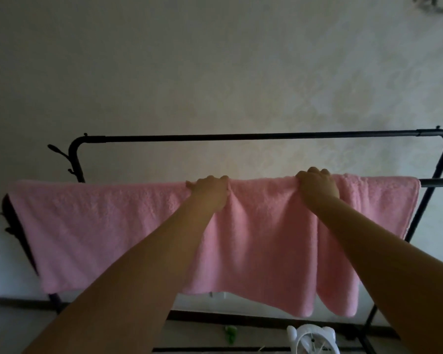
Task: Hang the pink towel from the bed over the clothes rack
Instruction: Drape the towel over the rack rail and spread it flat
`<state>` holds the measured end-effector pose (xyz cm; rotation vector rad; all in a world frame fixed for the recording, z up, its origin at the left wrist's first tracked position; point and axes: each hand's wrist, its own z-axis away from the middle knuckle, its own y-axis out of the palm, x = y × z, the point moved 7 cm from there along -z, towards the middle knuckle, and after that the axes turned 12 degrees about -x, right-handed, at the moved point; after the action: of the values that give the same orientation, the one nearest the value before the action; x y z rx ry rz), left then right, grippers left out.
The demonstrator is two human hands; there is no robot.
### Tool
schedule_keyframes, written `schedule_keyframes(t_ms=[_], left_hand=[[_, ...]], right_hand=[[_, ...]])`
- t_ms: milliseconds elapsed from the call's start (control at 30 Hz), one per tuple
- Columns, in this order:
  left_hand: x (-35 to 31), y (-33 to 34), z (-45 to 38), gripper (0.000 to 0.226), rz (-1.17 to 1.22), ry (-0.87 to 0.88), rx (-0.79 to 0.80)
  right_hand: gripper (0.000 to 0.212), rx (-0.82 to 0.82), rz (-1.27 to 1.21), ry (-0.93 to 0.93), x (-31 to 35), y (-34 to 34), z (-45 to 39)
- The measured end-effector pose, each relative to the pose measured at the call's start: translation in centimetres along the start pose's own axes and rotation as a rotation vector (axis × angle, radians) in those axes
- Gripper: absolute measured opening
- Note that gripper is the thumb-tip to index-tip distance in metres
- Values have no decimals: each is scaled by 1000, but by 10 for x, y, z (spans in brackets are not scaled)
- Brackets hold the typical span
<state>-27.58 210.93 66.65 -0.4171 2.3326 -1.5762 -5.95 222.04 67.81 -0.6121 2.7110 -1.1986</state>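
Observation:
The pink towel [95, 226] hangs draped over the nearer bar of the black clothes rack [241, 136], spread from the left end almost to the right post. My left hand [210, 191] grips the towel's top fold at the middle of the bar, fingers curled over the edge. My right hand [317, 185] grips the same fold a little to the right, bunching the cloth. The towel sags into folds below and between the two hands. The bar under the towel is hidden except for a short bare stretch at the right.
A pale patterned wall stands close behind the rack. The rack's far top bar runs above the towel. Near the floor below sit a white round clock [312, 339] and a small green object [230, 333].

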Motion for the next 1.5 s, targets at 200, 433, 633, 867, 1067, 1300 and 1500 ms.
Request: schedule_keyframes(t_ms=[200, 433, 633, 867, 1067, 1300, 1500], left_hand=[[-5, -3, -2, 40, -108, -71, 29], [-6, -7, -9, 33, -99, -49, 119], [-11, -3, -12, 56, -113, -43, 265], [-24, 12, -15, 72, -253, -136, 161], [-132, 19, -9, 46, -77, 231, -255], [-202, 28, -18, 40, -49, 130, -218], [-204, 33, -12, 44, -185, 100, -216]], right_hand=[[44, 36, -86, 9, 7, 0, -6], [38, -17, -248, -125, 34, 8, -5], [37, 105, -276, -28, -7, 12, -22], [33, 64, -413, -15, -11, 3, -19], [30, 7, -331, -23, -58, 9, -22], [25, -18, -320, -103, -119, 15, -22], [43, 21, -330, -80, -179, 18, -22]])
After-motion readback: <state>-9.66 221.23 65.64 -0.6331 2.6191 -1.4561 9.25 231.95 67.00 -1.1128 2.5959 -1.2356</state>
